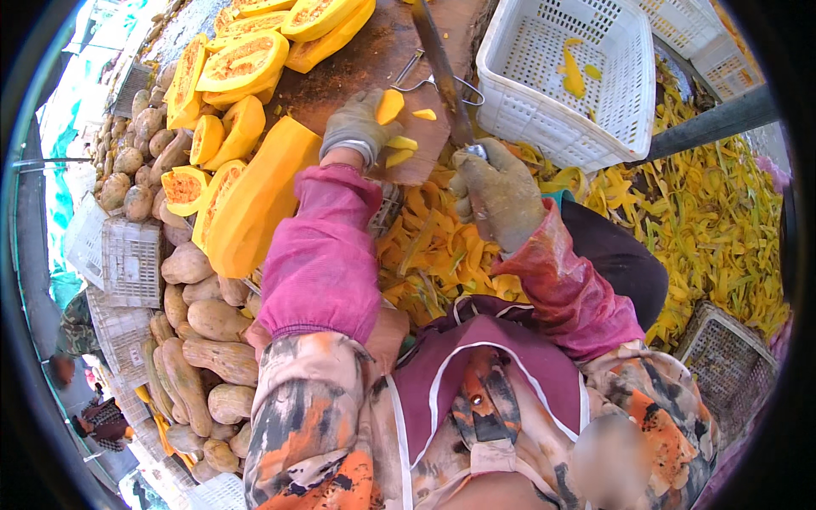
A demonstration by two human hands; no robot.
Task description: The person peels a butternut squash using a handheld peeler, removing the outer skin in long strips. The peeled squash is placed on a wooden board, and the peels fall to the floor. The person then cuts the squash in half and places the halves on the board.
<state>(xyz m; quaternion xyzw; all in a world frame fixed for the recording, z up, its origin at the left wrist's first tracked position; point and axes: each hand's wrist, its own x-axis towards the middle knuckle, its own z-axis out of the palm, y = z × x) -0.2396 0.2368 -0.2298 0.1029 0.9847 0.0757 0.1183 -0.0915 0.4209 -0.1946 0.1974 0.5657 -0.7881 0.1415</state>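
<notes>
My right hand (500,191), in a soiled work glove, grips the handle of a long knife (443,70), whose blade points away over the edge of the brown cutting board (312,89). On the board rests my left hand (360,124), also gloved, against a small orange pumpkin piece (389,106); whether its fingers hold that piece I cannot tell. Small offcuts (401,150) lie beside it. A wire-handled peeler-like tool (408,70) lies partly under the blade. Left of my left forearm is a long peeled pumpkin (264,197), next to halved pumpkins (245,60) with seeds showing.
A white plastic crate (561,127) holding some scraps stands right of the board. Peelings (714,223) cover the ground at right and below the board. Unpeeled pumpkins (220,319) are heaped at left near more crates (131,261). Other people (105,424) are at far left.
</notes>
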